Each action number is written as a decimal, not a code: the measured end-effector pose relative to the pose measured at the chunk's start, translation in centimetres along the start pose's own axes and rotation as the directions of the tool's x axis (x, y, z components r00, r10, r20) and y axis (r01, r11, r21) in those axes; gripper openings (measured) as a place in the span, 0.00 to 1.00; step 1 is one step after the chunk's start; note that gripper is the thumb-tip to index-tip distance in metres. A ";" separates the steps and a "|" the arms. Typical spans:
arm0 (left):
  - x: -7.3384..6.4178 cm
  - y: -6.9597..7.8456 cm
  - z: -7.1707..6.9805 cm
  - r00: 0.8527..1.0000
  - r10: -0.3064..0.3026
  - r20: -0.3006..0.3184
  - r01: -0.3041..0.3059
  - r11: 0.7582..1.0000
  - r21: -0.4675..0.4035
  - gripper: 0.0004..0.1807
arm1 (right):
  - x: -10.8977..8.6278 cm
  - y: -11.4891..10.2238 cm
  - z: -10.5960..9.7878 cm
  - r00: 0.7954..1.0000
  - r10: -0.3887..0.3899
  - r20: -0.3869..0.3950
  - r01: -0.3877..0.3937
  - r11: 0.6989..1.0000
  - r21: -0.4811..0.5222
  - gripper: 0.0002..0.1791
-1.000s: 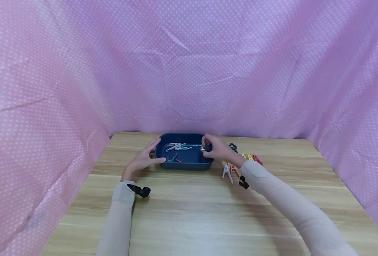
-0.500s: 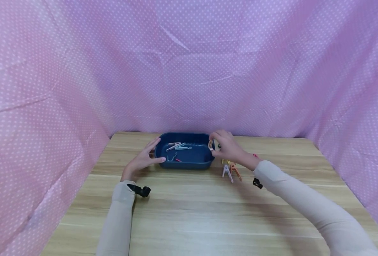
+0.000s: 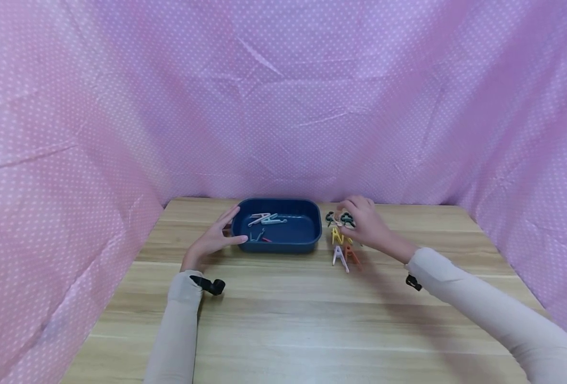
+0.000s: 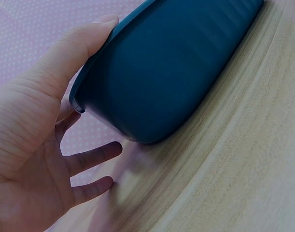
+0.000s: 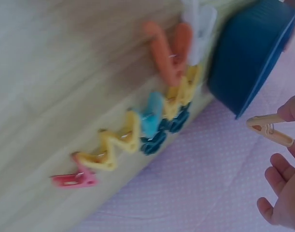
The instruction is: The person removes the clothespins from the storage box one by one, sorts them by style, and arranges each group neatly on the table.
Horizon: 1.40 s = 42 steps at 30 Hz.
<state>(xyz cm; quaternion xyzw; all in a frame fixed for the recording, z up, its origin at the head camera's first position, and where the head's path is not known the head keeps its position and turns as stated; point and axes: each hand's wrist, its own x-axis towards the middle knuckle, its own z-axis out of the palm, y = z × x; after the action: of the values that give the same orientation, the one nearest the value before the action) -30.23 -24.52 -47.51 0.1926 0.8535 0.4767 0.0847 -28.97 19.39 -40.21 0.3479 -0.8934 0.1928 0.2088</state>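
Note:
My left hand rests at the left end of the dark blue basin, thumb at its rim and fingers spread along the end wall, as the left wrist view shows. Between thumb and finger my right hand pinches a pale orange clothespin, held to the right of the basin over the loose pins. Inside the basin lie a pink clothespin, a pale teal one and a few small pieces near the front left corner. Part of the right palm is outside the right wrist view.
Right of the basin lie dark green clips, yellow clothespins, a blue one, a pinkish-red one, an orange one and a pale lavender one. A pink dotted cloth hangs behind the wooden table.
My right hand has moved right, from above the basin's right side to above the loose clips, still pinching the pale orange clothespin. My left hand has stayed at the basin.

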 end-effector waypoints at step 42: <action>0.1 -0.1 0.0 0.999 -0.048 0.007 0.048 0.999 0.001 0.52 | -10.5 2.8 1.0 0.966 0.237 0.105 -0.227 0.969 -0.099 0.25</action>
<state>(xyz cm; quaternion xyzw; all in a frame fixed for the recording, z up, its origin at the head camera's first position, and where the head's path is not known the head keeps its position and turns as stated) -30.37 -24.55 -47.54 0.1741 0.8577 0.4735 0.0991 -24.17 26.46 -46.93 0.2423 -0.9460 0.1569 0.1473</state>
